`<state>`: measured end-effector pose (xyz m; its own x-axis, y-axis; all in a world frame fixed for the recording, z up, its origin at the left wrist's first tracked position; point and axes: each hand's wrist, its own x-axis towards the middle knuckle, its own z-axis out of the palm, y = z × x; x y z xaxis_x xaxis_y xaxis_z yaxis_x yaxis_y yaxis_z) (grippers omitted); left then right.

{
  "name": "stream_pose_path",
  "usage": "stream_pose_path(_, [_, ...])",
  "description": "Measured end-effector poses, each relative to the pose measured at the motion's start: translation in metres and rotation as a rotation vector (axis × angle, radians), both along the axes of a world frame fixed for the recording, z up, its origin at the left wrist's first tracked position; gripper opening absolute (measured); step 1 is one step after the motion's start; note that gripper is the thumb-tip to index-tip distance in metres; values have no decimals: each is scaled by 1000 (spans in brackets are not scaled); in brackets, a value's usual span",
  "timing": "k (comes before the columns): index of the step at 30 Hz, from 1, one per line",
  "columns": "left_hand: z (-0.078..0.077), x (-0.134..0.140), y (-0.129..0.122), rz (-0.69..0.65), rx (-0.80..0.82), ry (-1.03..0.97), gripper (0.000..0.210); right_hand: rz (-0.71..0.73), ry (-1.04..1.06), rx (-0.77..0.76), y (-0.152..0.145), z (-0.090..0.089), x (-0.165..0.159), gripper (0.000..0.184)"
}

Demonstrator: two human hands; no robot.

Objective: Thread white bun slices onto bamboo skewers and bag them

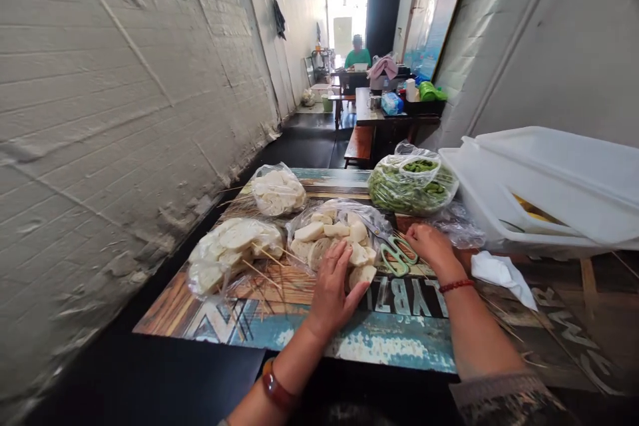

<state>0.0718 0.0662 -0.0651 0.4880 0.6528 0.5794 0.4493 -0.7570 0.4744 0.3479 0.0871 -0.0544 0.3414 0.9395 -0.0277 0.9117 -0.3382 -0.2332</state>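
My left hand [333, 289] lies with its fingers stretched over a heap of thick pale food slices [337, 229], touching the near ones. The slices sit in an opened clear plastic bag; I cannot tell what food they are. To the right, my right hand [432, 246] has its fingers curled and pinched at thin bamboo skewers [399, 239] on the table. Beside those fingertips rest scissors with pale green handles [397, 256]. Left of my left hand, another bag of pale slices [234, 246] has several skewers sticking out toward me.
A third bag of white pieces [278, 190] stands farther back on the patterned table [299, 326]. Behind my right hand are a bag of green vegetables [412, 183] and white plastic tubs [544, 180]. A crumpled tissue [502, 276] lies at right. A person in green [357, 56] sits far off.
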Motion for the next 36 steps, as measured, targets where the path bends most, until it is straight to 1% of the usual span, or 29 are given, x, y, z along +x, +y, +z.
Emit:
stream_pose_path(6, [-2,-1,-4,11,-23,-11,59,71,-15,-22,-1,-3,1,21])
stream_pose_path(13, [0,-2,-7,6,-59,-21,61,105,-26,-43,-1,-11,0,26])
stream_pose_path(16, [1,-3,-8,0,-50,-30,61,119,-21,-20,-2,-8,-1,23])
stream_pose_path(20, [3,-5,-14,3,15,-26,59,150,-8,22,-4,0,-3,20])
stream_pose_path(23, [13,-11,-24,2,88,-18,59,140,-2,45,-4,1,-7,22])
stream_pose_path(26, [32,-24,-27,33,201,-6,58,110,12,42,-3,-2,-11,23])
stream_pose_path(29, [54,-44,-12,139,324,24,53,86,26,25,-1,-3,-10,23])
stream_pose_path(31, [63,-58,6,229,358,82,48,88,35,14,-1,0,-8,21])
stream_pose_path(33, [65,-71,23,291,348,167,42,94,40,3,-2,4,-6,19])
stream_pose_path(36, [56,-84,38,309,278,341,36,80,35,-15,-4,11,-8,21])
